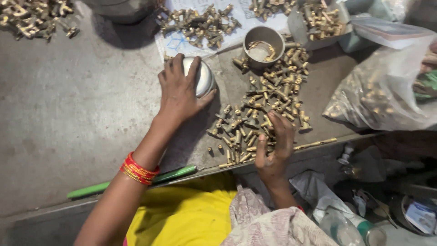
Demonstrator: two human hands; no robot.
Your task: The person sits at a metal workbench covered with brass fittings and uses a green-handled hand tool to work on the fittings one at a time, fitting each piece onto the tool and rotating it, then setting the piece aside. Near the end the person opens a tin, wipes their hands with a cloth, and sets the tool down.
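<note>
Left hand (180,93) palm-down over small steel tin (201,77), fingers draped on its top and rim, loosely gripping it; tin sits on grey worktop (68,114), contents hidden by hand. Red/gold bangles (138,171) on that wrist.

Right hand (274,146) at near edge of worktop, fingers curled down into loose brass fittings (268,105), pinching or raking a few; can't tell exactly how many held. Fittings spread in a strip from right hand up toward round metal cup (264,45).

Containers:
- Metal cup, upright, open top, just beyond the loose spread, approx centre-right. Holds a few thin brass bits, mostly bare bottom showing.
- Clear plastic bag (387,86) far right, slumped on worktop edge, packed w/ small brass parts in lower half.
- Shallow box/tray (318,20) top right, heaped w/ brass fittings.
- Dark round vessel (120,9) top centre-left, only lower edge in view, contents not visible.

More brass heaps: one on printed paper sheet (200,23) behind tin, another top-left corner (34,18).

Green stick-like tool (132,181) lying along near edge, under left forearm. Plastic bottle (339,228) and clutter below worktop at lower right. Yellow garment (182,214) at bottom.
</note>
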